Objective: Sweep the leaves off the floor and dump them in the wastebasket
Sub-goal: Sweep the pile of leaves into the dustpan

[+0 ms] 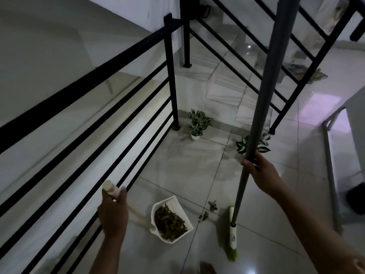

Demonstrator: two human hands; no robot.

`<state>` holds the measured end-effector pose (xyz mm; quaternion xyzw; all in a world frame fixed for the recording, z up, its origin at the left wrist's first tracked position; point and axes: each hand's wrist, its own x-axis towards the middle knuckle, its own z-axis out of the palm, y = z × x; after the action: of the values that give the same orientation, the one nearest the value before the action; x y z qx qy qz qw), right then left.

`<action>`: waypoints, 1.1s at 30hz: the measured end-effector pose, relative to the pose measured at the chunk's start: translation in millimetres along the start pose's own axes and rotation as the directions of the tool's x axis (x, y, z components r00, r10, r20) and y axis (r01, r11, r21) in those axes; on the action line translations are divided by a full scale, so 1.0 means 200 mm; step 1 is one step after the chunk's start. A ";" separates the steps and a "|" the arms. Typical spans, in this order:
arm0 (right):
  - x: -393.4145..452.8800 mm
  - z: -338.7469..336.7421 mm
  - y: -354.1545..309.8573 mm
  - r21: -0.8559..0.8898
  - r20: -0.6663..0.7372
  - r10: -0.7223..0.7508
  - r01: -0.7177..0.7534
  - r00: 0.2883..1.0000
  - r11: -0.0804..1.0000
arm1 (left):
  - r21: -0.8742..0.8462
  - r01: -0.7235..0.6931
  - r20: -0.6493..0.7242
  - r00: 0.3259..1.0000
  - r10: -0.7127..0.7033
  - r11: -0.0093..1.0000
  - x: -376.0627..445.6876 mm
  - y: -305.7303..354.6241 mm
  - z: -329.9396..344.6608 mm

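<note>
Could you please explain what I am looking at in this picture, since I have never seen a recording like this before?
There is no machine here: a camera worn on a person's head looks down at their two bare hands. The left hand grips the long handle of a white dustpan, which stands on the tiled floor and already holds a pile of leaves. The right hand grips a grey broom. A few loose leaves lie between dustpan and bristles. Two small potted plants stand by the black railing. No wastebasket is in view.

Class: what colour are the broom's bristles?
Green, on the broom in the head view.
</note>
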<state>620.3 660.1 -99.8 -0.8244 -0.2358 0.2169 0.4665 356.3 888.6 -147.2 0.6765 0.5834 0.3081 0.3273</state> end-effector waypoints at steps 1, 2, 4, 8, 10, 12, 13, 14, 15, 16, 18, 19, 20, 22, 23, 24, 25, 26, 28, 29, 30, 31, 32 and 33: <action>-0.02 0.00 0.00 -0.002 -0.005 0.001 -0.001 1.000 1.000 | 0.005 -0.018 0.012 1.000 0.018 1.000 -0.03 0.01 0.01; -0.04 -0.01 0.01 -0.003 -0.019 0.004 -0.004 1.000 1.000 | 0.007 -0.030 0.029 0.999 0.030 1.000 -0.05 0.02 0.02; -0.07 -0.02 0.02 -0.001 -0.057 0.014 -0.014 0.998 1.000 | 0.002 -0.031 0.075 0.997 0.031 1.000 -0.09 0.02 0.06; -0.14 -0.02 0.03 -0.013 -0.099 0.023 -0.025 0.995 1.000 | 0.050 -0.048 0.147 0.988 0.040 0.998 -0.14 -0.04 0.11; -0.18 -0.02 0.04 -0.028 -0.113 0.028 -0.032 0.993 0.999 | 0.020 -0.048 0.134 0.990 0.045 0.999 -0.17 -0.05 0.13; -0.21 -0.02 0.04 -0.043 -0.112 0.025 -0.030 0.993 0.999 | -0.006 -0.049 0.125 0.991 0.049 0.999 -0.19 -0.05 0.15; -0.23 -0.01 0.04 -0.067 -0.107 0.014 -0.021 0.994 0.998 | -0.011 -0.048 0.128 0.991 0.049 0.999 -0.21 -0.05 0.14; -0.26 0.00 0.04 -0.086 -0.106 0.000 -0.009 0.994 0.996 | -0.012 -0.054 0.129 0.990 0.055 0.998 -0.23 -0.07 0.14; -0.29 0.01 0.04 -0.097 -0.114 -0.017 0.006 0.993 0.995 | -0.014 -0.059 0.139 0.988 0.061 0.998 -0.25 -0.08 0.15; -0.31 0.01 0.04 -0.103 -0.123 -0.033 0.020 0.992 0.994 | -0.020 -0.065 0.150 0.986 0.068 0.998 -0.27 -0.08 0.15; -0.36 0.02 0.04 -0.123 -0.136 -0.056 0.039 0.989 0.992 | -0.027 -0.077 0.164 0.983 0.080 0.997 -0.30 -0.07 0.16; -0.37 0.01 0.04 -0.138 -0.142 -0.065 0.045 0.988 0.989 | -0.025 -0.078 0.168 0.982 0.081 0.997 -0.31 -0.07 0.16; -0.39 0.01 0.04 -0.151 -0.145 -0.071 0.049 0.987 0.987 | -0.023 -0.082 0.170 0.982 0.084 0.996 -0.32 -0.07 0.17; -0.41 0.00 0.03 -0.164 -0.139 -0.071 0.048 0.988 0.985 | -0.011 -0.098 0.178 0.979 0.099 0.995 -0.33 -0.06 0.18; -0.43 0.00 0.02 -0.174 -0.129 -0.070 0.047 0.989 0.984 | -0.002 -0.102 0.181 0.978 0.100 0.995 -0.34 -0.06 0.18; -0.45 0.00 0.02 -0.188 -0.117 -0.070 0.047 0.991 0.981 | 0.009 -0.104 0.183 0.978 0.100 0.995 -0.33 -0.06 0.18; -0.46 0.00 0.03 -0.202 -0.101 -0.069 0.047 0.992 0.978 | 0.028 -0.096 0.188 0.978 0.089 0.995 -0.32 -0.05 0.18; -0.48 0.00 0.03 -0.210 -0.087 -0.062 0.042 0.994 0.977 | 0.056 -0.090 0.195 0.978 0.077 0.994 -0.30 -0.06 0.18; -0.51 -0.01 0.03 -0.202 -0.069 -0.037 0.023 0.997 0.979 | 0.145 -0.073 0.223 0.974 0.040 0.987 -0.25 -0.06 0.15; -0.52 -0.01 0.03 -0.191 -0.057 -0.022 0.010 0.998 0.981 | 0.195 -0.070 0.245 0.969 0.020 0.978 -0.23 -0.06 0.13; -0.52 -0.02 0.03 -0.188 -0.043 -0.010 0.001 0.999 0.982 | 0.225 -0.075 0.271 0.963 0.011 0.971 -0.21 -0.06 0.10; -0.53 -0.02 0.03 -0.192 -0.027 -0.001 -0.004 1.000 0.981 | 0.231 -0.079 0.299 0.954 0.007 0.970 -0.19 -0.07 0.08; -0.53 -0.01 0.03 -0.199 -0.012 0.006 -0.008 1.000 0.980 | 0.219 -0.081 0.325 0.946 0.006 0.972 -0.17 -0.08 0.05; -0.54 -0.01 0.03 -0.207 -0.002 0.013 -0.013 1.000 0.978 | 0.202 -0.075 0.350 0.937 -0.001 0.976 -0.16 -0.08 0.03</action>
<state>536.6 592.4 -89.2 -0.8700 -0.2516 0.1941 0.3769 346.7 857.8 -164.9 0.7623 0.5329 0.1256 0.3451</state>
